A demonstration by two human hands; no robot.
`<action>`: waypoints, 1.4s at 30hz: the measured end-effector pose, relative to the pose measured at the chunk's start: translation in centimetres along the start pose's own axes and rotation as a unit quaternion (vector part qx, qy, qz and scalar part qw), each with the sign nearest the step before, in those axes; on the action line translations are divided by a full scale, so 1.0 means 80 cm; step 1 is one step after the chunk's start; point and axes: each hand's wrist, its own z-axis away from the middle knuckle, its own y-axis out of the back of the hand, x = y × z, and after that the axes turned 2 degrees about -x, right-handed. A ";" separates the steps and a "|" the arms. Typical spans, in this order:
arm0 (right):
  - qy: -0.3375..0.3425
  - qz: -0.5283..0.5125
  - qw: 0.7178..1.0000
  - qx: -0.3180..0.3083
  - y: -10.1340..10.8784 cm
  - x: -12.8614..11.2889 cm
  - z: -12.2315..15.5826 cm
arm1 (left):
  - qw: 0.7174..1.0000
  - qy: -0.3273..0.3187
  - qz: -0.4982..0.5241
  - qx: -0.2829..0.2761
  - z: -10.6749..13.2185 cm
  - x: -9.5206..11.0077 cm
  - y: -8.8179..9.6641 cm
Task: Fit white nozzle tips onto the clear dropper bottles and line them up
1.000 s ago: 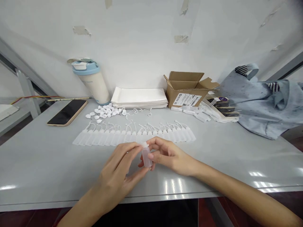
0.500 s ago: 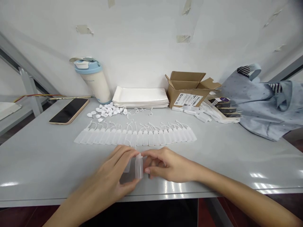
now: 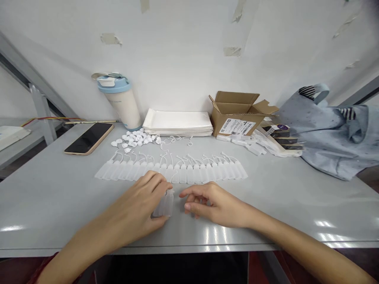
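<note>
My left hand (image 3: 145, 205) spans a small translucent plastic bottle (image 3: 169, 203), its index finger at the neck and its thumb at the base. Another such bottle lies just left of it, partly covered by the hand. To the right of these bottles, my right hand (image 3: 207, 203) has its index finger and thumb apart, with nothing visible between them. Beyond both hands runs a row of similar little bottles (image 3: 207, 172), side by side, with thin white strings at their tops. Some bottles in the row are hidden behind my left fingers.
White caps (image 3: 136, 138) lie in a pile before a tumbler (image 3: 126, 104). A phone (image 3: 89, 139) rests at the left. Along the wall are stacked white envelopes (image 3: 177, 120), an open cardboard box (image 3: 237, 122), loose plastic bottles (image 3: 254, 148) and a blue fabric bag (image 3: 322, 130).
The bottle in my left hand has shifted left, beside the other one. My right index finger has come away from its top, leaving a gap.
</note>
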 end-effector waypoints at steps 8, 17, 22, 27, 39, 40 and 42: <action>-0.008 0.024 0.999 0.019 0.007 -0.008 0.002 | 0.999 0.020 -0.007 -0.049 -0.006 0.007 0.006; -0.003 0.030 0.999 0.038 0.017 -0.012 0.004 | 0.998 0.027 -0.048 -0.044 -0.003 0.013 0.009; -0.004 0.023 0.998 0.063 0.027 -0.013 0.007 | 0.999 0.013 -0.039 -0.028 -0.002 0.011 0.006; 0.009 0.009 0.994 0.106 0.040 -0.005 0.006 | 0.998 0.020 -0.041 -0.037 -0.005 0.010 0.006; 0.000 0.132 0.922 0.365 0.124 0.014 0.014 | 0.996 0.034 -0.073 0.031 -0.023 -0.025 0.034; -0.005 0.154 0.907 0.393 0.136 0.023 0.014 | 0.992 0.058 -0.100 0.051 -0.033 -0.035 0.039; -0.017 0.205 0.877 0.435 0.160 0.044 0.013 | 0.986 0.090 -0.128 0.063 -0.056 -0.058 0.049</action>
